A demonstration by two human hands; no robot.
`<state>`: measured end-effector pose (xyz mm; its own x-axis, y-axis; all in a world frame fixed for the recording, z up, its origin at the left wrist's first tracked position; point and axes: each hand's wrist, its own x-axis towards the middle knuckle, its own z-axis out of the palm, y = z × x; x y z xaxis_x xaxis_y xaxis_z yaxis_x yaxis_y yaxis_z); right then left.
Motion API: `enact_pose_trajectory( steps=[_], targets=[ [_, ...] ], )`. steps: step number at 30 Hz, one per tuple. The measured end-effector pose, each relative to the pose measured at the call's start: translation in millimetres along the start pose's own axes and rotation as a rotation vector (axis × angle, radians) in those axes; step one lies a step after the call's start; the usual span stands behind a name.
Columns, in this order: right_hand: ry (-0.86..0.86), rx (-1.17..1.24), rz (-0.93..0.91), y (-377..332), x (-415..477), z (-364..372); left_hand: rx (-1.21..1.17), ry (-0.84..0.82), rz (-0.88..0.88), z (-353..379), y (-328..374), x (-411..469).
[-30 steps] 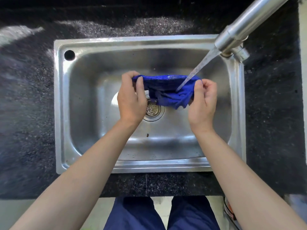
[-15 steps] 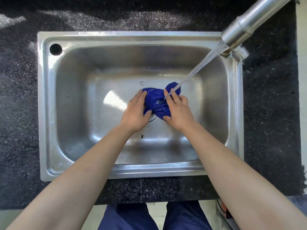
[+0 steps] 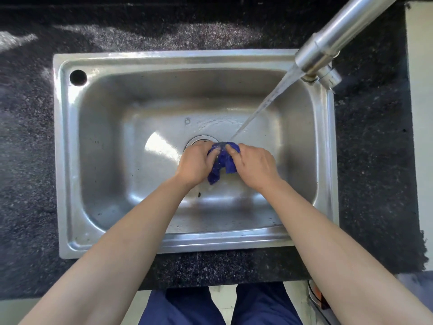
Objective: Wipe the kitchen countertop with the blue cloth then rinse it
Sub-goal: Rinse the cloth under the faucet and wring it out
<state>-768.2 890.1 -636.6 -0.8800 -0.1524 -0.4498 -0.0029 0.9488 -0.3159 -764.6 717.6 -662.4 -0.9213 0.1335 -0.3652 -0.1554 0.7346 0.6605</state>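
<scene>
Both hands grip the bunched blue cloth between them, left hand and right hand curled on it, over the steel sink, the faucet stream landing just beyond the fingers.

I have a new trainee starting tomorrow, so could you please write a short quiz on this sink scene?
1. True or false: the left hand and right hand both grip the crumpled blue cloth.
2. Where does the water stream from the round metal tap land? A) at the cloth's far end B) on the black countertop C) on a forearm
3. Fill in: the hands work inside the rectangular stainless steel ____.
Key: 1 true; 2 A; 3 sink.
</scene>
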Motion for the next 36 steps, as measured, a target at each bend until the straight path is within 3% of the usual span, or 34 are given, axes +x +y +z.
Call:
enact_pose_trajectory(
  steps=[6,9,16,21,23,26,31,36],
  targets=[
    [0.104,0.541,0.206,11,-3,-4,-0.124,0.038,-0.06,-16,7,1],
    [0.017,0.328,0.206,21,-1,2,-0.206,-0.019,-0.185,-13,-10,-4],
    [-0.138,0.078,0.046,-20,21,52,-0.086,0.135,-0.276,-15,-50,-28],
    [0.03,0.024,-0.054,-39,27,73,-0.056,0.117,-0.305,-20,-67,-34],
    [0.052,0.133,-0.04,-34,28,70,-0.052,0.102,-0.295,-22,-67,-33],
    [0.091,0.398,0.121,-28,25,53,-0.069,0.093,-0.302,-24,-64,-32],
    [0.184,0.626,0.312,-31,13,23,-0.095,0.08,-0.303,-27,-58,-28],
    [0.221,0.915,0.343,-33,4,4,-0.144,0.08,-0.298,-29,-50,-27]
  ],
)
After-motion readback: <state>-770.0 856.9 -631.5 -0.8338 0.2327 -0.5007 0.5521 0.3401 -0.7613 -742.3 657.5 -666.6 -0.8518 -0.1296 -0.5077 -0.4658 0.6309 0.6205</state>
